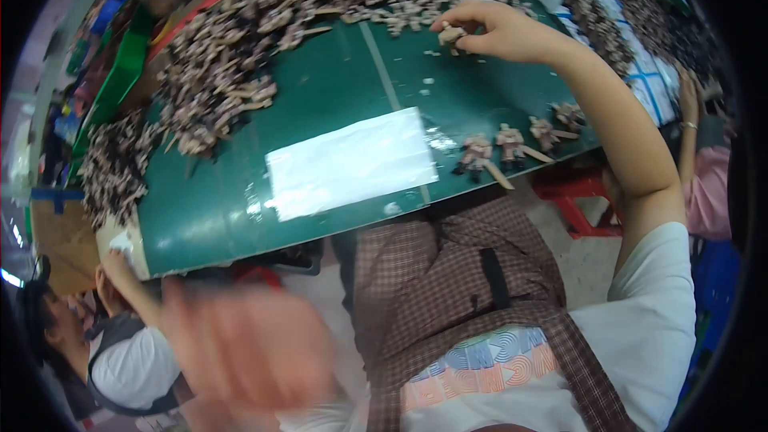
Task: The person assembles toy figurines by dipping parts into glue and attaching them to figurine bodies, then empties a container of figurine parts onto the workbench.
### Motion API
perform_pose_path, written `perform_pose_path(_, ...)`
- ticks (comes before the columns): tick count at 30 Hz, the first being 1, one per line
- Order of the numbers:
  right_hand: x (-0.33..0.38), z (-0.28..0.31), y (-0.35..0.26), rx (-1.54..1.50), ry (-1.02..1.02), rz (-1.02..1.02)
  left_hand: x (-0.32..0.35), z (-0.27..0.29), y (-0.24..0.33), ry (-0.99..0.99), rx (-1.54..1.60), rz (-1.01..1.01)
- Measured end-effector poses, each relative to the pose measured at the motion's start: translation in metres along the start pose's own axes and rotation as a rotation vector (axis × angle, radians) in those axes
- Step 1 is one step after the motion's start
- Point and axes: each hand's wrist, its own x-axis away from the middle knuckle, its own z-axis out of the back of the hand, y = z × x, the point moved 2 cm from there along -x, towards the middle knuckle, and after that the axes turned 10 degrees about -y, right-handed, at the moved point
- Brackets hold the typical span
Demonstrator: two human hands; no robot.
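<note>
My right hand (508, 32) reaches over the far side of the green table, closed in a pinch on a small beige figurine (451, 34). Close to the lens, my left hand (248, 344) is smeared by motion in front of the table's near edge, so its fingers and anything in them are not readable. Several small figurines with flat wooden sticks, one of them a dark-legged figurine (477, 150), stand in a row along the near right edge. A white sheet of paper (352, 162) lies flat mid-table.
Heaped figurines (216, 72) cover the left and far parts of the green table (192, 216); small white scraps dot it. Beneath the right edge is a red stool (578, 202). One person (132, 364) sits at lower left; another person's pink sleeve (708, 184) shows at right.
</note>
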Motion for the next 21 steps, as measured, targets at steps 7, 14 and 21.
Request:
perform_pose_path(7,0.086,0.038,0.07,-0.445,-0.148,-0.381,-0.044,-0.173,-0.158,-0.849,-0.642,0.399)
perform_pose_path(14,0.101,0.015,0.064,0.168,0.086,-0.273,-0.04,-0.195,-0.161,-1.082,-0.735,0.551)
perform_pose_path(21,0.113,0.032,0.082,0.231,0.002,-0.162,-0.046,-0.23,-0.067,-1.103,0.06,0.261)
